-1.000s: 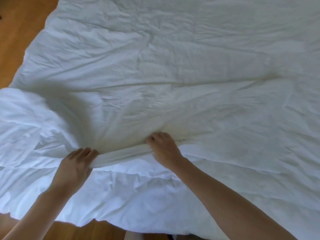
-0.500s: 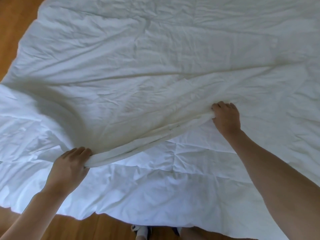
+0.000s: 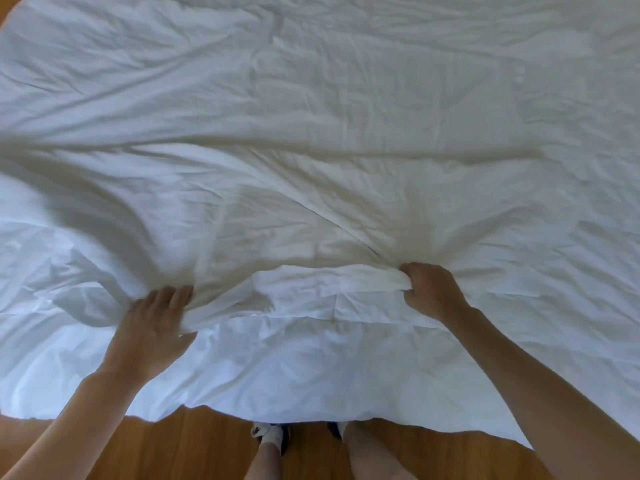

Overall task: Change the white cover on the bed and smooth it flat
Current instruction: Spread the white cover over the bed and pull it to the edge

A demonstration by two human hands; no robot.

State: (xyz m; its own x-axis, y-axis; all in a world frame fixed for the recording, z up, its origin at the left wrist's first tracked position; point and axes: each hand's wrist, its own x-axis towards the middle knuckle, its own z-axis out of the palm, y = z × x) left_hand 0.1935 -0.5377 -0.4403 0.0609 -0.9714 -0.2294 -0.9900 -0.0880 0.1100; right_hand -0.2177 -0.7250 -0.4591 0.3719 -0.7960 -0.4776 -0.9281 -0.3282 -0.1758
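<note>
White cover [image 3: 311,109] spread wide, wrinkled, fills nearly the whole view; its near edge is bunched into a rolled fold [image 3: 311,282] that runs between both hands. Left hand [image 3: 152,327] at the left end of the fold, fingers laid over the top of the cloth, thumb under the edge, grasping the fold. Right hand [image 3: 429,289] at the right end of the fold, fingers curled tight, clenched round the bunched cloth. Creases fan out from both grips across the cover, with one long ridge crossing it beyond the fold. On the near side of the fold lies a brighter white layer [image 3: 294,368], puffy and creased, draping over the near edge toward the floor; cannot tell whether it is a duvet or more of the same cover. Left of the left hand the cloth is humped up and blurred. Wood floor [image 3: 194,445] shows below the draped edge, and a sliver at the upper left corner beside the cover. Person's feet in white socks and dark shoes [image 3: 270,434] stand on the floor just under the draped edge, between the two forearms.
</note>
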